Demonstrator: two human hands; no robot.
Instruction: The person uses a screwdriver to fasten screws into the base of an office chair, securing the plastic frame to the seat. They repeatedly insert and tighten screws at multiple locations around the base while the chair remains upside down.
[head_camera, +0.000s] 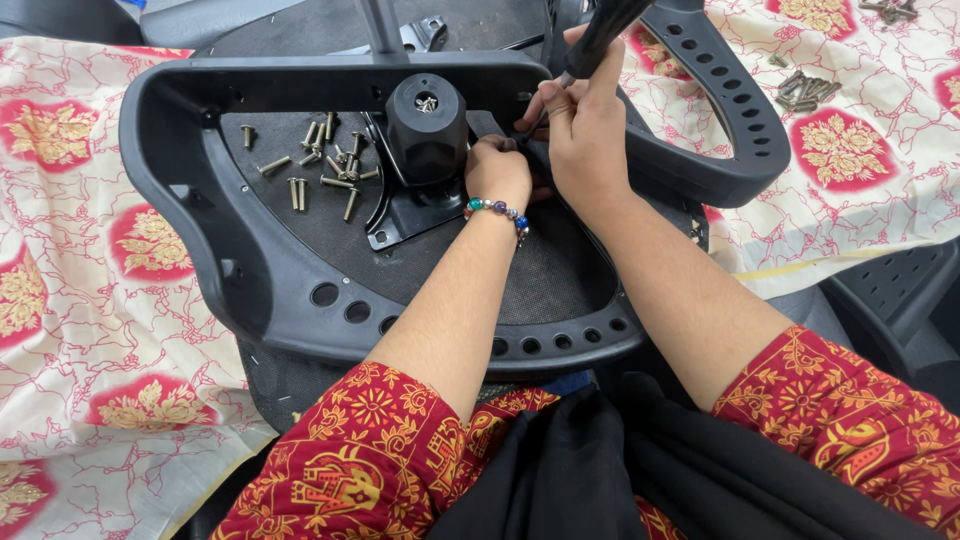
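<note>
At frame centre, the right hand (585, 130) is gripping a screwdriver (600, 40); the left hand (497, 170) is resting curled on the upturned chair seat (300, 240).

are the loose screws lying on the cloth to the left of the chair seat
No, the loose screws lie on the upturned chair seat, left of the black mechanism.

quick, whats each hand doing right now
Left hand: closed in a fist beside the black mechanism; what it grips cannot be told.
Right hand: closed around the black screwdriver.
</note>
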